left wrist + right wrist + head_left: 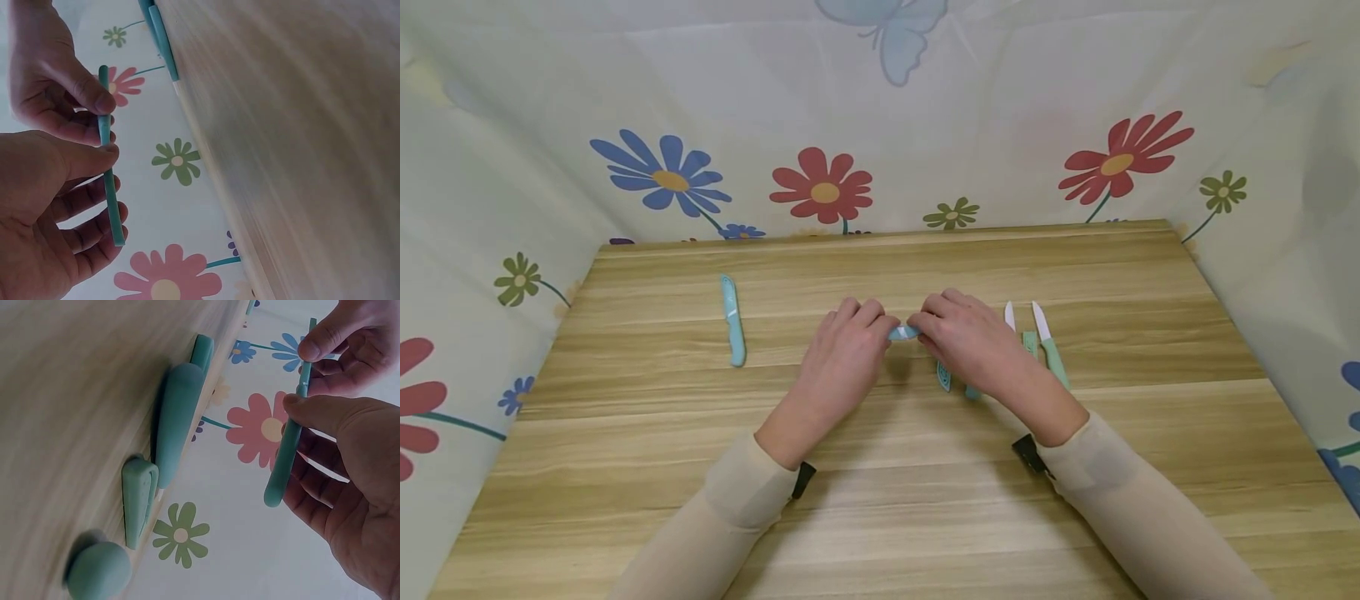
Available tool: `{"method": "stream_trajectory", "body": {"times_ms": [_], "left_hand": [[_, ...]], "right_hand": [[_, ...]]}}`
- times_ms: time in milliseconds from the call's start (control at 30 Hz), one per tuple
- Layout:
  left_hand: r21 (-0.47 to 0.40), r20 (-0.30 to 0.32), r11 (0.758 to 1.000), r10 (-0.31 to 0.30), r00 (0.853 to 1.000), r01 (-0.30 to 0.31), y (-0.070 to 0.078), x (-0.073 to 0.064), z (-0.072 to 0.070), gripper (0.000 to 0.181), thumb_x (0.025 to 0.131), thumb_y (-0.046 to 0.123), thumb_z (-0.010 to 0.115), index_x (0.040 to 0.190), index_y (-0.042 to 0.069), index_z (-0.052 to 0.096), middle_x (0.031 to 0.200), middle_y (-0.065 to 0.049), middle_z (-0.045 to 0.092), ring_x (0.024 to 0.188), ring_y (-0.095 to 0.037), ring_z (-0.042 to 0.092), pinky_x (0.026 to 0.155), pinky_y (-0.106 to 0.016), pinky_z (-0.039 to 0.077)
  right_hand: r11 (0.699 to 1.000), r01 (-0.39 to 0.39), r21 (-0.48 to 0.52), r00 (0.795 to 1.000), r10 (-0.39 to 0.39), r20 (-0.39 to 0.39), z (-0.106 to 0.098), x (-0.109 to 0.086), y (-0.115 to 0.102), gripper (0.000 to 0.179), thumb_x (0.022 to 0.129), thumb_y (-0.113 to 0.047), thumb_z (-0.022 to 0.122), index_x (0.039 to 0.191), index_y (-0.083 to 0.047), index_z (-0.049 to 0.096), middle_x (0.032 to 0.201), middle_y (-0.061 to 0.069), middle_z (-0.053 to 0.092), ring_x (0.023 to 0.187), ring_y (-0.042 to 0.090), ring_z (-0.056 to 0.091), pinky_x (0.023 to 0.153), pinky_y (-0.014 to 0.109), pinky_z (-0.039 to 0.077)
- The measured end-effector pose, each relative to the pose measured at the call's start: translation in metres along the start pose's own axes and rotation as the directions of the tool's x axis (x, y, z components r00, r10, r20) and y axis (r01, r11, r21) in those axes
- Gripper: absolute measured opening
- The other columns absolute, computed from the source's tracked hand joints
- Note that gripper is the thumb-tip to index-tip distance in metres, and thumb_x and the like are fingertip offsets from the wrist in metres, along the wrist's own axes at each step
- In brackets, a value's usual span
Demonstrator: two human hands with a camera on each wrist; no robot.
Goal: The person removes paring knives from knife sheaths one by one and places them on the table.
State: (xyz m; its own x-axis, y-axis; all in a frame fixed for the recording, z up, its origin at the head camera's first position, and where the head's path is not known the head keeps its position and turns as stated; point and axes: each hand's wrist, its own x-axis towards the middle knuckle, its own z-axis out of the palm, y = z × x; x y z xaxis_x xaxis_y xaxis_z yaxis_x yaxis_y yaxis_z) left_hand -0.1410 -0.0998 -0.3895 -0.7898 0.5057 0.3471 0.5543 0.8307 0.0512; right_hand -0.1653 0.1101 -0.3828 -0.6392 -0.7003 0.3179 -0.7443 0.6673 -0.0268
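Pinching the blue knife point(903, 332) above the desk point(887, 533), midway between its side edges, left hand point(847, 350) on cover point(113, 203), right hand point(973, 343) on handle point(285, 459), I guess it's light, stiff and slippery, best held by that fat handle.

Leftmost knife point(733, 337) on table point(880, 533), held knife point(903, 332) midway, two knives point(1055, 363) right

Knives, four: my held knife point(903, 332); left of it, one sheathed knife point(733, 322); right of it, two bare-bladed knives point(1010, 317) point(1050, 347). Loose sheaths, two, right of my held knife: one blue sheath point(943, 377), one green sheath point(1030, 342).
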Motion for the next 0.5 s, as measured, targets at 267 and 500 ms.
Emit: {"method": "stream_trajectory", "body": {"times_ms": [267, 500], "left_hand": [[-0.004, -0.002, 1.000, -0.006, 1.000, 0.006, -0.0009, -0.0005, 0.0002, 0.021, 0.093, 0.010, 0.083, 0.114, 0.006, 0.078, 0.102, -0.005, 0.065, 0.088, -0.023, 0.053, 0.070, -0.029, 0.047], [0.001, -0.001, 1.000, -0.008, 1.000, 0.008, -0.0013, -0.0006, -0.0002, 0.023, 0.092, 0.010, 0.085, 0.115, 0.007, 0.078, 0.101, -0.005, 0.065, 0.088, -0.023, 0.053, 0.070, -0.029, 0.046]], "right_hand": [[1.000, -0.002, 0.001, 1.000, 0.002, -0.020, 0.0001, -0.0011, 0.0008, 0.015, 0.096, -0.011, 0.081, 0.110, -0.006, 0.079, 0.099, 0.006, 0.071, 0.088, 0.025, 0.062, 0.079, 0.032, 0.054], [1.000, -0.006, 0.003, 1.000, 0.006, -0.019, 0.0013, -0.0021, 0.0017, 0.016, 0.095, -0.011, 0.082, 0.110, -0.006, 0.079, 0.099, 0.006, 0.071, 0.089, 0.025, 0.062, 0.081, 0.033, 0.054]]}}
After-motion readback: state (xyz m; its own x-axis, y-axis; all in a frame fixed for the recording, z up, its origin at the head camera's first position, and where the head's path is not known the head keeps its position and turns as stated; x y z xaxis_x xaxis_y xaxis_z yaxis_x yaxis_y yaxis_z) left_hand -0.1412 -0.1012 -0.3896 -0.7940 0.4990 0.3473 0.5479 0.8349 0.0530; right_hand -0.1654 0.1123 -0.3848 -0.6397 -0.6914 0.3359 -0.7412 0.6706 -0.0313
